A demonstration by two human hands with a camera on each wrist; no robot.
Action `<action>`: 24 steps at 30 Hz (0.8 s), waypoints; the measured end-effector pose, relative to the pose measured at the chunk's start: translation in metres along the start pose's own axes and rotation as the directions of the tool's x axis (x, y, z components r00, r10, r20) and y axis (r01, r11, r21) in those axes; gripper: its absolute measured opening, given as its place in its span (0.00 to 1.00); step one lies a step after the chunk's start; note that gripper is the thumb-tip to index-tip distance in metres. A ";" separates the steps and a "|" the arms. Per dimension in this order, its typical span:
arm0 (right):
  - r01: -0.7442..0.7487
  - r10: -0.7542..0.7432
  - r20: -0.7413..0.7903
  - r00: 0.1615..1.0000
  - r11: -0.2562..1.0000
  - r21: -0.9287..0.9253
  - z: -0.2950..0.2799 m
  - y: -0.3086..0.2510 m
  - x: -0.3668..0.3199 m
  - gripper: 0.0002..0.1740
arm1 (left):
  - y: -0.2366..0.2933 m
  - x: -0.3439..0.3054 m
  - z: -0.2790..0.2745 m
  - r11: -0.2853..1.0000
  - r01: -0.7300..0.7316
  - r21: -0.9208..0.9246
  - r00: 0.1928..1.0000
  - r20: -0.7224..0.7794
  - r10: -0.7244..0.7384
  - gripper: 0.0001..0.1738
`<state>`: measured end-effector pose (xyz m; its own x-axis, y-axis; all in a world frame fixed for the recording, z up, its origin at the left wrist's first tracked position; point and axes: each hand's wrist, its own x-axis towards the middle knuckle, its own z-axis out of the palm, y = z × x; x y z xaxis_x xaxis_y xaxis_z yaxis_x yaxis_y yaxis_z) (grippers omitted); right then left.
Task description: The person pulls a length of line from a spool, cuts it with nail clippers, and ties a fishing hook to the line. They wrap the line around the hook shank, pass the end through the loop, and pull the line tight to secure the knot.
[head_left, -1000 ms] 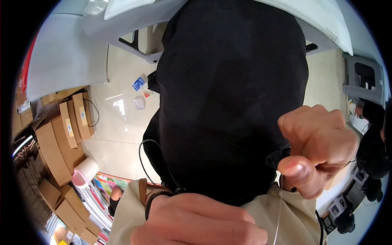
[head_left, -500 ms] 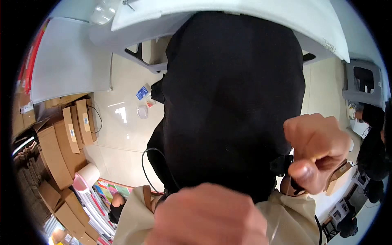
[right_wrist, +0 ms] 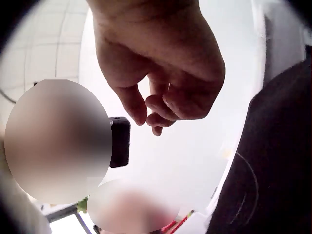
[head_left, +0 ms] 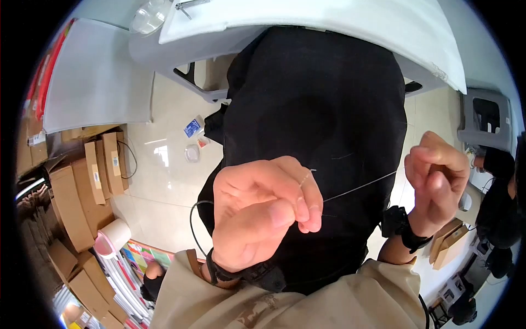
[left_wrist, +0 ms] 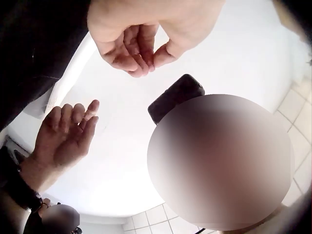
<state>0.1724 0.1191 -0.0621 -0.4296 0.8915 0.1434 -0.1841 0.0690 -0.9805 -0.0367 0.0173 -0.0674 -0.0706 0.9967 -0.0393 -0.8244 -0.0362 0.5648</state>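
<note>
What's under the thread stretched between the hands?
Beneath the thread, between left hand and right hand, is black cloth. Whatever lies under that cloth is covered; the left hand also hides part of it.

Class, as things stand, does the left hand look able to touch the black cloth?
Probably yes: the left hand is over the black cloth, with nothing solid visible between, though it seems to pinch a thread.

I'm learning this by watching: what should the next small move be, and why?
Perhaps ease the right hand slightly toward the left hand: the thin thread runs almost straight between them above the black cloth, with little visible slack, so pulling wider might tug it loose.
</note>
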 end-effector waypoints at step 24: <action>-0.402 0.371 0.162 0.915 0.874 0.273 0.061 0.010 0.003 0.22 | -0.015 0.003 0.012 0.938 -0.008 0.347 0.992 -0.112 0.050 0.12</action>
<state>0.1154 0.0954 -0.0632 -0.6043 0.7684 -0.2106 -0.2290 -0.4206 -0.8778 -0.0178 0.0216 -0.0661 -0.1742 0.9794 -0.1027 -0.5775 -0.0171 0.8162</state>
